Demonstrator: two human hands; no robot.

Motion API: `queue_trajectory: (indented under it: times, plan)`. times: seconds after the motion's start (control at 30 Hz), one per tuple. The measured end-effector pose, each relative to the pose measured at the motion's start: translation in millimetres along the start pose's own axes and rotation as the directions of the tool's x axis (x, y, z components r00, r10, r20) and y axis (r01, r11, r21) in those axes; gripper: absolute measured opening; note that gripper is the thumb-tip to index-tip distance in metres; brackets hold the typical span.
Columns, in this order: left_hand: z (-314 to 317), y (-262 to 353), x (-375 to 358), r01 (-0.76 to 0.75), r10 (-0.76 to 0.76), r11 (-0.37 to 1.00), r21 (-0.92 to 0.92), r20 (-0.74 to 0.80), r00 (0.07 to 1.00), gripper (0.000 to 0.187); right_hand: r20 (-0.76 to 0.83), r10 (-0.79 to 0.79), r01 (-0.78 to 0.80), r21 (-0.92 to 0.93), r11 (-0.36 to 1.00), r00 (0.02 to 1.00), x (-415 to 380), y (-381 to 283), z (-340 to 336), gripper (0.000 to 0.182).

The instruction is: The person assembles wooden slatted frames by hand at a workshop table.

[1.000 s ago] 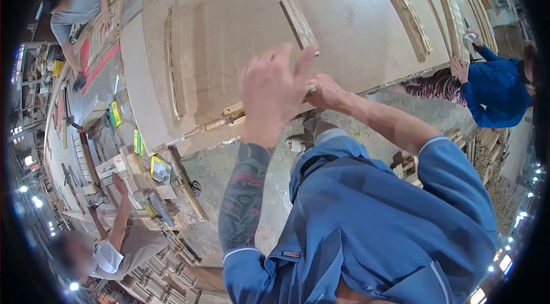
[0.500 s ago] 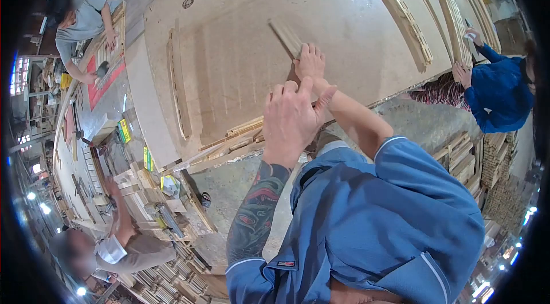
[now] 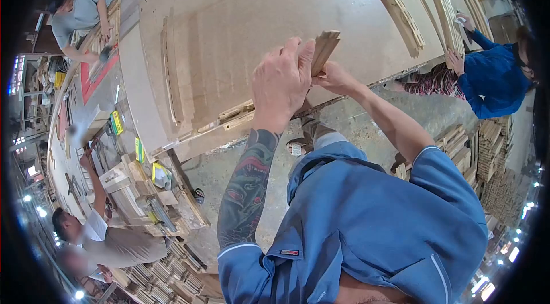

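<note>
Slats (image 3: 324,49) are off the table (image 3: 229,46) now; half a second ago my right hand (image 3: 335,79) was flat on them up there. I read that as the pickup done. Both grips are clamped on the bundle: left hand (image 3: 281,83) wraps it from the near side, right pinches below. Forearms raised, slats tilted above the table edge.

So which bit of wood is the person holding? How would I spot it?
Start at the big pale worktable that fills the upper half of the view. Near its front edge, the left hand and right hand meet around a short bundle of wooden strips. It is the only wood lifted off the table and sticking up; the other strips lie flat.
</note>
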State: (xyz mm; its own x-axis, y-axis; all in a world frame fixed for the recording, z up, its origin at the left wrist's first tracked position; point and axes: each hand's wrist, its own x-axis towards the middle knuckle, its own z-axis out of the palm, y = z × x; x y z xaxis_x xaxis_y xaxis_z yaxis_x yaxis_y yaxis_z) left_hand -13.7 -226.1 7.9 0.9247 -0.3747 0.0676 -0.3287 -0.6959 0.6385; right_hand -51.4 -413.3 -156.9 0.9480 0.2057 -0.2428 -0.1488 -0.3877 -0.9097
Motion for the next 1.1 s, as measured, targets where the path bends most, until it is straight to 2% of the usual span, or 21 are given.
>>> queue_trajectory:
  times: [0.03, 0.1, 0.2, 0.3, 0.37, 0.4, 0.47, 0.5, 0.53, 0.57, 0.6, 0.63, 0.67, 0.7, 0.73, 0.77, 0.8, 0.87, 0.93, 1.03, 1.1]
  plan:
    - [-1, 1, 0, 0.006, -0.006, 1.000, 0.021, 0.009, 1.000, 0.048, 0.004, 0.000, 0.000, 0.000, 1.000, 1.000, -2, -2, 1, 0.023]
    - [-3, 1, -1, 0.020, -0.021, 0.999, 0.040, 0.020, 1.000, 0.048, -0.024, -0.281, 0.275, -0.147, 0.950, 0.959, -7, -2, 6, 0.021]
    - [-3, 0, -2, 0.023, -0.023, 1.000, 0.016, 0.050, 0.998, 0.048, 0.040, -0.250, 0.248, -0.344, 0.906, 0.968, -12, 1, 17, 0.021]
    - [1, -1, -1, 0.017, -0.017, 1.000, 0.007, 0.018, 1.000, 0.049, 0.025, -0.237, 0.229, -0.380, 0.896, 0.971, -16, -10, 15, 0.019]
    - [6, -10, -1, -0.243, 0.220, 0.967, -0.077, -0.233, 0.947, 0.042, -0.036, -0.328, 0.307, -0.272, 0.912, 0.944, -19, -6, 19, 0.020]
    - [-7, -10, -7, -0.216, 0.201, 0.976, -0.031, -0.250, 0.947, 0.042, -0.050, -0.315, 0.284, -0.317, 0.905, 0.948, -18, 5, 26, 0.020]
    - [-37, -3, -36, -0.297, 0.208, 0.943, -0.150, -0.431, 0.878, 0.032, -0.077, -0.341, 0.266, -0.476, 0.838, 0.937, -8, 15, 34, 0.023]
    - [-48, -8, -57, -0.156, 0.032, 0.946, -0.283, -0.400, 0.916, 0.028, -0.097, -0.377, 0.256, -0.581, 0.773, 0.921, -5, 16, 36, 0.026]
    - [-56, -14, -82, -0.014, -0.144, 0.912, -0.410, -0.351, 0.925, 0.025, 0.072, -0.273, 0.258, -0.617, 0.743, 0.959, 0, 31, 28, 0.030]
    - [-55, -29, -111, 0.213, -0.365, 0.818, -0.535, -0.195, 0.910, 0.030, 0.232, -0.161, 0.276, -0.655, 0.703, 0.959, 11, 46, 24, 0.034]
    - [-51, -48, -139, 0.416, -0.548, 0.661, -0.625, -0.023, 0.836, 0.036, 0.268, -0.233, 0.353, -0.620, 0.701, 0.935, 10, 37, 19, 0.031]
    - [-51, -57, -167, 0.438, -0.620, 0.503, -0.745, 0.043, 0.784, 0.041, 0.295, -0.296, 0.417, -0.586, 0.695, 0.908, 7, 16, 10, 0.029]
    - [-54, -61, -188, 0.430, -0.663, 0.323, -0.843, 0.123, 0.739, 0.049, 0.320, -0.322, 0.452, -0.568, 0.688, 0.891, 15, -3, 7, 0.029]
    - [-61, -56, -199, 0.420, -0.676, 0.328, -0.846, 0.100, 0.730, 0.049, 0.268, -0.406, 0.483, -0.580, 0.657, 0.874, 20, -20, 4, 0.031]
    - [-68, -50, -207, 0.247, -0.705, 0.029, -0.969, 0.155, 0.692, 0.056, 0.210, -0.483, 0.503, -0.596, 0.626, 0.850, 26, -34, 1, 0.033]
    - [-73, -47, -212, 0.034, -0.707, -0.268, -0.963, 0.221, 0.671, 0.066, 0.248, -0.420, 0.480, -0.588, 0.651, 0.873, 44, -48, 0, 0.038]
    - [-74, -48, -213, 0.016, -0.715, -0.260, -0.965, 0.204, 0.669, 0.066, 0.260, -0.433, 0.497, -0.583, 0.642, 0.863, 64, -53, 4, 0.038]
    - [-64, -53, -210, -0.110, -0.763, -0.470, -0.876, 0.340, 0.549, 0.077, 0.106, -0.488, 0.479, -0.451, 0.753, 0.866, 108, -56, 24, 0.046]
    - [-18, -85, -219, -0.129, -0.780, -0.498, -0.857, 0.378, 0.499, 0.068, 0.126, -0.480, 0.482, -0.443, 0.756, 0.868, 139, -40, 35, 0.050]
    - [25, -140, -210, -0.158, -0.753, -0.587, -0.794, 0.463, 0.467, 0.052, -0.035, -0.391, 0.330, -0.470, 0.819, 0.920, 152, -41, 36, 0.054]
    - [44, -176, -201, -0.155, -0.816, -0.519, -0.840, 0.433, 0.384, 0.034, -0.135, -0.170, 0.091, -0.458, 0.884, 0.976, 130, -32, 34, 0.054]
